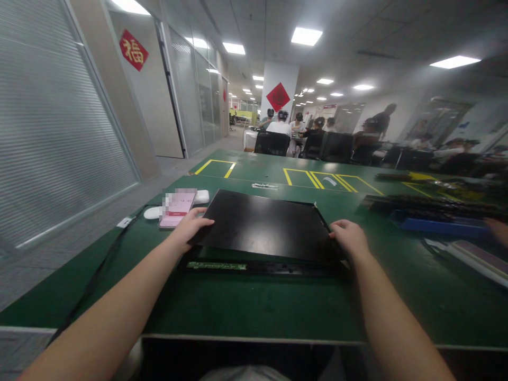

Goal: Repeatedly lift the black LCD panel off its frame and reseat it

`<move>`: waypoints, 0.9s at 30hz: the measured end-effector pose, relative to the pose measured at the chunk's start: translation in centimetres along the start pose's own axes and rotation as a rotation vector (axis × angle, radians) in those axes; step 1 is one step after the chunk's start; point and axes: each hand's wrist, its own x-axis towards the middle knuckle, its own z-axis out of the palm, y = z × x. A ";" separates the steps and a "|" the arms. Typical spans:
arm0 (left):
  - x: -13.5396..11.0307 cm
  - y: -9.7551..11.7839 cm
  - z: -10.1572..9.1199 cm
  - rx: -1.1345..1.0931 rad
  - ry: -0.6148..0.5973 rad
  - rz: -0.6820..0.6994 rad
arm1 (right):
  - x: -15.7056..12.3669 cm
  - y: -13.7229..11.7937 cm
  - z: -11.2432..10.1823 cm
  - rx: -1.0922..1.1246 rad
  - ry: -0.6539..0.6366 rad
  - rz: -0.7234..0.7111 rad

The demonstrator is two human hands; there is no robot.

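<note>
A flat black display panel [262, 222] lies slightly tilted in front of me, its dark face up and shining. At its left edge my left hand [196, 228] is closed, thumb over the face and fingers around the side. My right hand [348, 238] pinches the right edge, near a thin frame piece. Along the panel's near side runs a black strip bearing a narrow green circuit board [216, 265]. Whether the strip is joined to the panel I cannot tell.
The green table [254, 312] has yellow tape outlines. Left of the panel are a pink-screened phone [178, 209] and a white mouse-like object [151, 213]; a black cable hangs over the left edge. Dark parts, a blue tray [440, 222] and another person's hand [498, 230] are right.
</note>
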 end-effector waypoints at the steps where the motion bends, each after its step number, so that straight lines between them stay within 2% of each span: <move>1: 0.0 0.0 0.0 -0.001 0.000 -0.003 | -0.1 -0.1 0.0 -0.005 0.005 -0.005; 10: -0.2 0.1 0.3 0.008 0.001 -0.006 | -0.6 -0.7 -0.4 -0.076 0.003 -0.047; 27: -0.1 -0.3 0.2 0.052 -0.022 0.032 | -0.6 -0.9 -0.6 -0.109 -0.033 -0.031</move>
